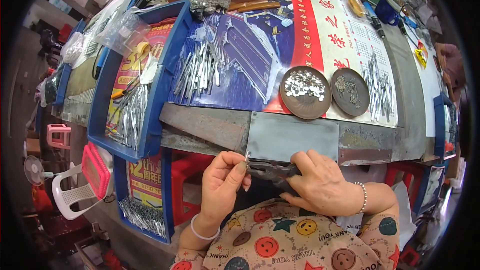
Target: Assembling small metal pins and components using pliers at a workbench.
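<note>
My right hand grips a pair of dark pliers just below the bench's front edge. My left hand pinches a small silvery metal piece at the pliers' jaws, fingers closed on it. Both hands sit in front of a grey metal plate on the bench edge. Behind it, a round brown dish holds several small shiny discs, and a second brown dish holds fine metal bits.
Loose silvery metal strips lie on the printed sheet at centre, more strips at right. A blue tray at left holds strips, another blue tray sits below. A pink basket, white plastic chair and red stool stand lower left.
</note>
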A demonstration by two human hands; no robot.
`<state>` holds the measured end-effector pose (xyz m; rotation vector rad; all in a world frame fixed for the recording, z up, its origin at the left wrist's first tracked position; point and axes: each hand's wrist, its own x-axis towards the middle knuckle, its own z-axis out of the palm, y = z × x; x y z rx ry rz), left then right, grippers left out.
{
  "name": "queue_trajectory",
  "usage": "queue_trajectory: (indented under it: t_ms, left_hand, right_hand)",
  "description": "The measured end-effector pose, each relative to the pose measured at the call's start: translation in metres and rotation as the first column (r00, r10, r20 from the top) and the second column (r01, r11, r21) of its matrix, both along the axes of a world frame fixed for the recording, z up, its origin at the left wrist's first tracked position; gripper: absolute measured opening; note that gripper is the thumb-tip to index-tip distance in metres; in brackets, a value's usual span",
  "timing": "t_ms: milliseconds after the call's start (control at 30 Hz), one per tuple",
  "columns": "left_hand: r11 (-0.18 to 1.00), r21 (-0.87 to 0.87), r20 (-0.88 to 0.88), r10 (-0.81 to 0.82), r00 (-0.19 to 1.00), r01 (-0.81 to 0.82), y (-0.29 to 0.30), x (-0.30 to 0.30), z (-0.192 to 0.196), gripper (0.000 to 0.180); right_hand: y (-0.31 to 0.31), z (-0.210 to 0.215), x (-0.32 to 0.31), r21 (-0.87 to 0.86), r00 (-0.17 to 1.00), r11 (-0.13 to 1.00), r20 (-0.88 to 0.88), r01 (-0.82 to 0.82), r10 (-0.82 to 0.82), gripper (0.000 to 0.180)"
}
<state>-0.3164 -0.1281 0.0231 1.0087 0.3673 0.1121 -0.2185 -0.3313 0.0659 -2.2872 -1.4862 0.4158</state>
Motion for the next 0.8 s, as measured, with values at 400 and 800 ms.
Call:
queue_trajectory:
  t_ms: [400, 800]
  left_hand:
    - [0.999, 0.042, 0.025, -0.015, 1.000, 0.014, 0.002, -0.002, -0.010, 0.009]
    - [0.998, 0.068, 0.006, -0.014, 1.000, 0.014, 0.017, -0.032, -0.014, 0.006]
  right_hand:
    - [0.006, 0.002, -0.001, -0.083, 0.996, 0.996, -0.089, -0.010, 0.002, 0.029]
    - [0.020, -0.001, 0.006, 0.030, 0.450, 0.996, -0.891, -0.088, 0.066, 0.030]
